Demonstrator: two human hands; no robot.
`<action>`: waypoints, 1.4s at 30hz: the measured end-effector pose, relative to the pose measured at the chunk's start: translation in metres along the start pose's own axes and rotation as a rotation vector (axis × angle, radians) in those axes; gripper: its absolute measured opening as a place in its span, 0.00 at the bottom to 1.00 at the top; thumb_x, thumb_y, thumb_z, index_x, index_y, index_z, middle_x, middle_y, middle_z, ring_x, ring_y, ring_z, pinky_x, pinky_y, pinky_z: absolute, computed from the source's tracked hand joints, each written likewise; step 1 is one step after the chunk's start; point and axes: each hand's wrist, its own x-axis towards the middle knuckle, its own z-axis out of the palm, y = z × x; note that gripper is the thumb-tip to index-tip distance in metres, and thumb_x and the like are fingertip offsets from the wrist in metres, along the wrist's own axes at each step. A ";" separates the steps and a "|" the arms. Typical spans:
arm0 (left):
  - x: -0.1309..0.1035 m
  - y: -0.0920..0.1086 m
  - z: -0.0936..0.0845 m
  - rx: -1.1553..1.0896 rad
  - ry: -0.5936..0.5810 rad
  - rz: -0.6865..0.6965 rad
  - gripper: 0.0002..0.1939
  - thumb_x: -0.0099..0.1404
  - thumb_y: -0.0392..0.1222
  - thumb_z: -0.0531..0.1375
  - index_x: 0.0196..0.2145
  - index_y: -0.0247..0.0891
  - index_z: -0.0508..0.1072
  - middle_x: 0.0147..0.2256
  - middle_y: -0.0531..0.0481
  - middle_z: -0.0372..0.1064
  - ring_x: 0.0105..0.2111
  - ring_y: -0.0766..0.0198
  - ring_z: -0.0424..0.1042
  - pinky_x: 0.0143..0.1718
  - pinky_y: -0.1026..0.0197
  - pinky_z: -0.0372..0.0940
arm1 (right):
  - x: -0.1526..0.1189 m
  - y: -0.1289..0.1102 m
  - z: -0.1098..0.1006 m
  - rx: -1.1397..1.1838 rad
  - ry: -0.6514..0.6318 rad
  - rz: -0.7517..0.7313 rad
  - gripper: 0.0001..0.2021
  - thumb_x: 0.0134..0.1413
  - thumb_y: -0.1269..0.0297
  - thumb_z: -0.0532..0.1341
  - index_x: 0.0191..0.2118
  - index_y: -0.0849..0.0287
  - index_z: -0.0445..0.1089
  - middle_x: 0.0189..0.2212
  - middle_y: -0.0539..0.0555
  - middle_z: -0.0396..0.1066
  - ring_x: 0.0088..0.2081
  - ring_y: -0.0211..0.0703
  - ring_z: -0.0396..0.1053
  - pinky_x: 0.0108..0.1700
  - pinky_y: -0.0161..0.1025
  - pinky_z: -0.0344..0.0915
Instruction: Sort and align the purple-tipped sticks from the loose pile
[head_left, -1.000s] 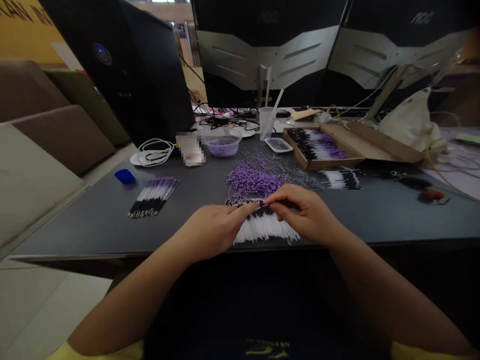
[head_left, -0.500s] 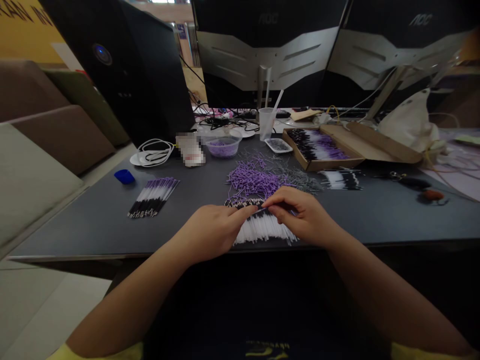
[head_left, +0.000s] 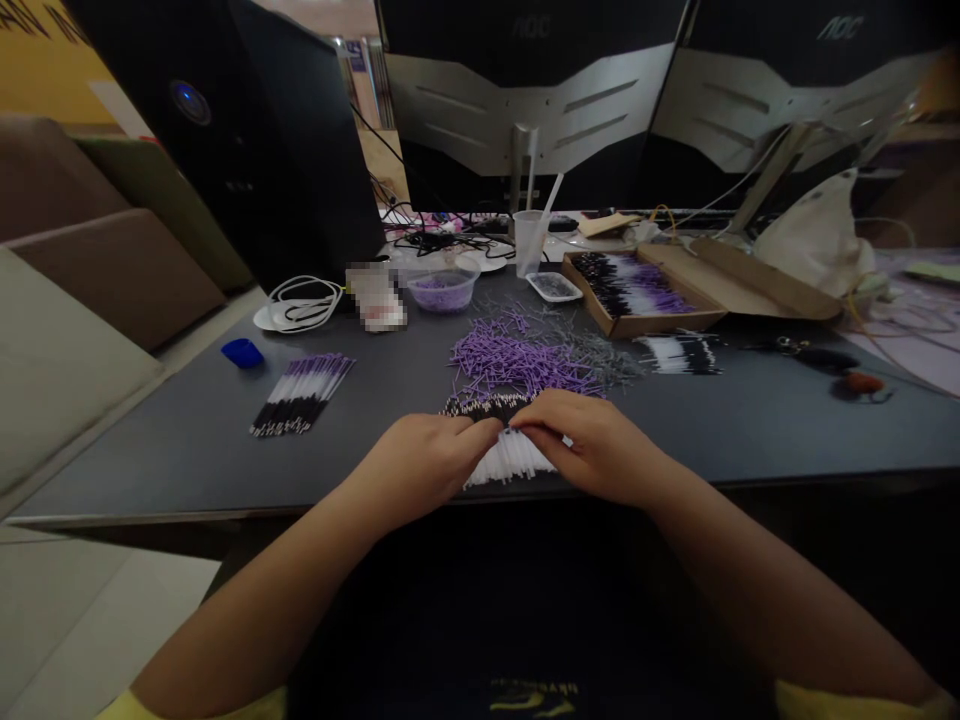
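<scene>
My left hand [head_left: 427,460] and my right hand [head_left: 596,445] meet above a row of slim white sticks with black upper parts and pale tips [head_left: 510,458], at the table's front edge. Thumb and fingers of each hand are pinched together, almost touching each other. Whatever lies between the fingertips is too small and covered to make out. Just beyond the hands spreads a loose heap of short purple tubes [head_left: 517,350]. Thin grey pieces [head_left: 600,355] lie to its right.
At left lies a bundle of purple, white and black sticks [head_left: 300,393] near a blue cap-like piece [head_left: 242,352]. Behind stand a plastic bowl of purple pieces [head_left: 442,290], a small tray [head_left: 553,287], a cup [head_left: 529,245] and an open cardboard box [head_left: 660,322] of sticks. Monitors [head_left: 525,90] close off the back.
The right hand has moved slightly down and to the left, its fingertips closer to the left hand's. A thin piece visible between the fingertips before is now hidden.
</scene>
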 end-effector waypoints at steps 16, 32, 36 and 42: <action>0.012 0.026 -0.014 -0.281 -0.026 -0.117 0.12 0.70 0.37 0.50 0.33 0.37 0.72 0.28 0.52 0.69 0.29 0.65 0.67 0.31 0.63 0.56 | -0.006 -0.021 -0.006 0.585 -0.119 0.420 0.10 0.57 0.71 0.56 0.45 0.56 0.66 0.28 0.48 0.74 0.32 0.38 0.73 0.34 0.34 0.66; 0.009 0.023 0.036 -0.007 0.334 -0.003 0.09 0.67 0.35 0.55 0.42 0.37 0.73 0.32 0.50 0.74 0.35 0.62 0.67 0.42 0.56 0.57 | -0.015 -0.007 0.017 0.146 0.025 0.391 0.15 0.62 0.58 0.54 0.26 0.59 0.65 0.19 0.47 0.65 0.23 0.35 0.62 0.27 0.34 0.54; 0.008 0.017 0.032 -0.002 0.452 -0.070 0.08 0.65 0.36 0.58 0.41 0.42 0.75 0.37 0.49 0.73 0.40 0.60 0.66 0.47 0.54 0.55 | -0.018 0.010 0.002 0.226 -0.039 0.436 0.18 0.63 0.54 0.52 0.28 0.59 0.68 0.20 0.48 0.68 0.24 0.36 0.64 0.28 0.34 0.57; -0.003 -0.006 0.039 0.127 0.654 -0.357 0.07 0.63 0.41 0.61 0.38 0.50 0.78 0.31 0.47 0.66 0.35 0.59 0.62 0.41 0.53 0.54 | -0.048 0.092 -0.020 -0.325 0.340 1.019 0.14 0.54 0.52 0.58 0.33 0.58 0.69 0.27 0.53 0.72 0.29 0.43 0.68 0.31 0.37 0.58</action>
